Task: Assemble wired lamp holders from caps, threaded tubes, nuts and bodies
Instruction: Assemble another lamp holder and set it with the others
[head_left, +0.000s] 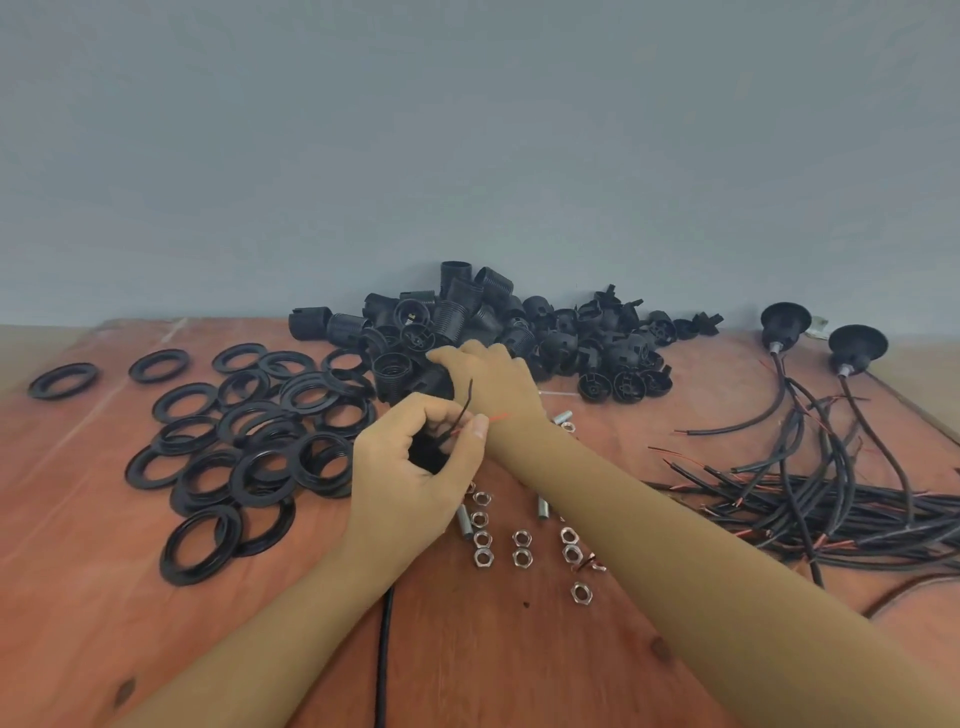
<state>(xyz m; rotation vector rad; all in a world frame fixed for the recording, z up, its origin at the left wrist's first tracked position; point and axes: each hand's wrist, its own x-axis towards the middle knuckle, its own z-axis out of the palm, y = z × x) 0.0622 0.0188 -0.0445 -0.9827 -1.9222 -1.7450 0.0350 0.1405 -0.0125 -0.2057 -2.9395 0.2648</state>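
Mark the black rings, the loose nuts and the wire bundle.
black rings (249, 431), head view, middle of the heap.
loose nuts (573, 592), head view, one nut's rim.
wire bundle (852, 512), head view, black leads.

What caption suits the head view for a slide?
Left hand grips a wired part; right hand reaches into the pile of bodies.

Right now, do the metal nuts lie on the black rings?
No, the nuts lie on the bare table, right of the rings.
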